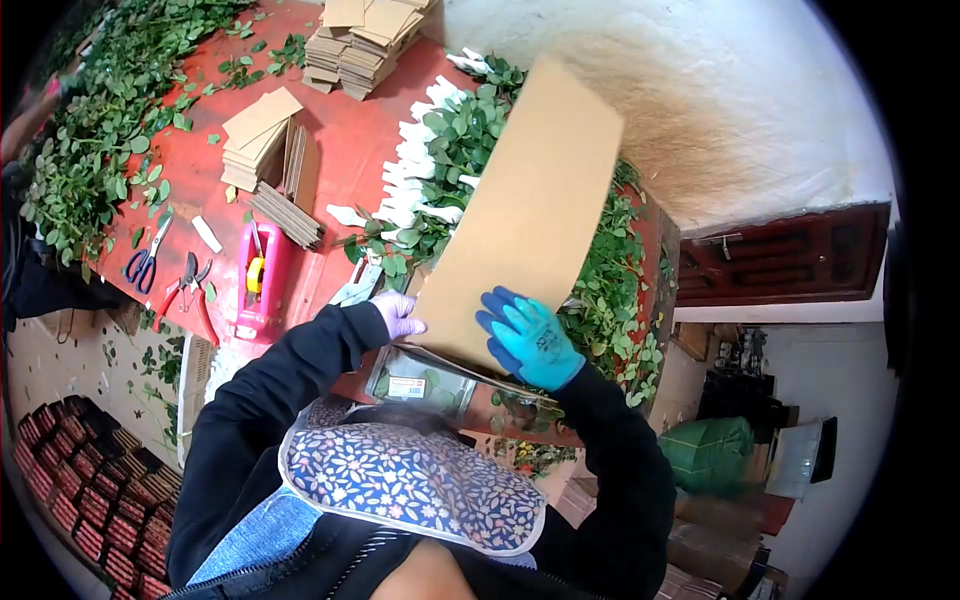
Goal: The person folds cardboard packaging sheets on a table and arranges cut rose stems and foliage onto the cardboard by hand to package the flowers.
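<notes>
Card (530, 210): one large sheet, over the right half of the table (215, 90), its near end by the near edge, its length running toward the wall. Whether it rested on the greens beneath, I could not tell. Hands: two. Left hand (400, 315), lilac glove: fingers bent in at the card's left side; I could not tell how firmly they gripped. Right hand (530, 340), blue-green glove: fingers partly spread, laid on the card's face, none visibly closed round it.

I counted one pair of scissors (148, 258) and one pair of pruners (188, 295) by the left stretch of the near edge; one pink holder (250, 312) beside them, one yellow cutter (256, 274) in it; one white strip (206, 233). Small boards (345, 50) were stacked at the far edge, with more bundles nearer the middle. White wraps (410, 170) overlapped too much for me to count. One clear box (450, 390) showed at the near edge.

Surface: red, strewn with leaves, stems (80, 190) heaped along the left edge. Room: stained pale wall (720, 100), one dark red door (785, 255), one green sack (707, 450). Another person's arm (28, 125) showed beyond the left edge.
</notes>
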### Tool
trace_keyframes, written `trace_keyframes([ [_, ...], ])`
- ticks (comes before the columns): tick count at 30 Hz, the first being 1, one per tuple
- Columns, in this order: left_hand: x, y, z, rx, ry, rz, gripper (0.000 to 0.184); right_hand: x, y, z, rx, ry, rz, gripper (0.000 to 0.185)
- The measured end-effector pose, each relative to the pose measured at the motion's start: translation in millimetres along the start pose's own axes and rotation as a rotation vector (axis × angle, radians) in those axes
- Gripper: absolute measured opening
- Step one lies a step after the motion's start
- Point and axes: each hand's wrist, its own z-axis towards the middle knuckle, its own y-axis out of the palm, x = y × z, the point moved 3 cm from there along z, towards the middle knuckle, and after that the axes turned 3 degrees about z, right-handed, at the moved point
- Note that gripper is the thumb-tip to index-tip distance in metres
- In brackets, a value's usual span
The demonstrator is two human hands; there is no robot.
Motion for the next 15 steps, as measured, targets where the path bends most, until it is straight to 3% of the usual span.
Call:
trace_keyframes([
  [1, -7, 3, 0, -0.007, 0.0, 0.234, 0.025, 4, 10, 0, -0.011, 0.0, 0.009, 0.04],
  [4, -38, 17, 3, 0.035, -0.052, 0.355, 0.034, 10, 34, -9, -0.005, -0.016, 0.129, 0.044],
  [5, -16, 10, -5, 0.044, -0.212, 0.471, 0.041, 14, 42, -7, -0.025, 0.002, 0.135, 0.048],
  [7, -34, 6, -7, 0.026, -0.254, 0.334, 0.043, 21, 53, 2, -0.028, 0.03, 0.228, 0.054],
  [9, -30, 2, -10, 0.001, -0.328, 0.484, 0.047, 31, 70, 8, -0.017, 0.059, 0.249, 0.063],
  [11, -38, 18, -10, 0.083, -0.364, 0.266, 0.05, 39, 97, -8, -0.046, 0.129, 0.278, 0.07],
  [15, -44, -13, -20, 0.004, -0.498, 0.39, 0.061, 39, 127, 21, -0.145, 0.171, 0.266, 0.08],
])
